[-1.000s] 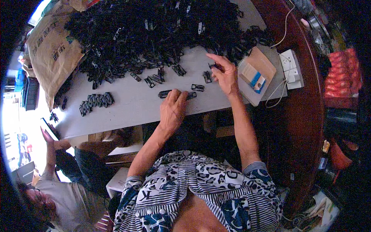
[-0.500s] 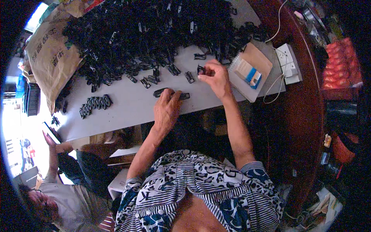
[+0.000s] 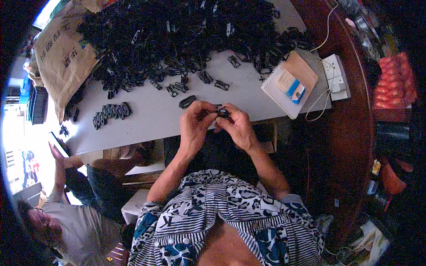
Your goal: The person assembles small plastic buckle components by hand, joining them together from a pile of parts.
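Left hand and right hand pinch a small black part — a dark oval piece lies just beyond the left, long axis slanting away rightward.

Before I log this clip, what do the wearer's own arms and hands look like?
The hands are ungloved, and the forearms are bare, with nothing visible on the wrists. Short sleeves cover the upper arms: white with a black and blue print, and dark-and-white striped hems.
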A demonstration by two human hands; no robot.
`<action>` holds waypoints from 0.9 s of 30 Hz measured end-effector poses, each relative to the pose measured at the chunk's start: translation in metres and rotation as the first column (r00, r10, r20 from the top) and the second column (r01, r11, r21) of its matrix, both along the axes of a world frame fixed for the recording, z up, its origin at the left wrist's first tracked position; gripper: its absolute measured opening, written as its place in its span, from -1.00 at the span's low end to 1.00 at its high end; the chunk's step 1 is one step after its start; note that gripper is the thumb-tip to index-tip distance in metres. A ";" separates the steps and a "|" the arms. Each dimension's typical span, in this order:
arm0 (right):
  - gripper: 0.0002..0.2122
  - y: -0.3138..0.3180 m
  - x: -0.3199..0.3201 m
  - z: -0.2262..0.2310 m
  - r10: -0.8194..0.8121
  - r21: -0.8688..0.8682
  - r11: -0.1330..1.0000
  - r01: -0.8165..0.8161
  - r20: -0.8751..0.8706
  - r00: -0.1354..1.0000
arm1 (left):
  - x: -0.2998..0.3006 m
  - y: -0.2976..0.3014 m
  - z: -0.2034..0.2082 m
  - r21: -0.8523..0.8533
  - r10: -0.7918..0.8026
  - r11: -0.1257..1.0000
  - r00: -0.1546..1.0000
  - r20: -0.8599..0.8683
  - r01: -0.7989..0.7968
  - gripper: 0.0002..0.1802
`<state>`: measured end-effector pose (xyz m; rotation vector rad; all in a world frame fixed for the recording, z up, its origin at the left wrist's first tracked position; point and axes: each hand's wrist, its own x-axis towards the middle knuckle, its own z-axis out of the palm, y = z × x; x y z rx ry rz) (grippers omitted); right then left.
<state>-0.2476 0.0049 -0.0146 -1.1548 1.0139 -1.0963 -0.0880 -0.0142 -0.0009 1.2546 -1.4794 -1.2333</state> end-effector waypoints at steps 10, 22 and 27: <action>-0.77 0.015 0.007 0.001 -0.074 -0.269 0.957 -0.113 -0.598 0.798 | 0.002 0.026 -0.012 -0.166 0.022 0.986 0.997 0.076 -0.009 -0.70; -0.67 -0.002 -0.014 0.021 -0.111 -0.466 0.865 -0.186 -0.539 0.835 | 0.001 0.018 0.009 -0.321 -0.051 0.940 0.978 0.205 0.116 -0.52; -0.69 -0.014 -0.021 0.019 -0.206 -0.422 0.906 -0.040 -0.522 0.827 | 0.004 0.006 -0.003 -0.377 0.037 0.921 0.939 0.341 0.100 -0.52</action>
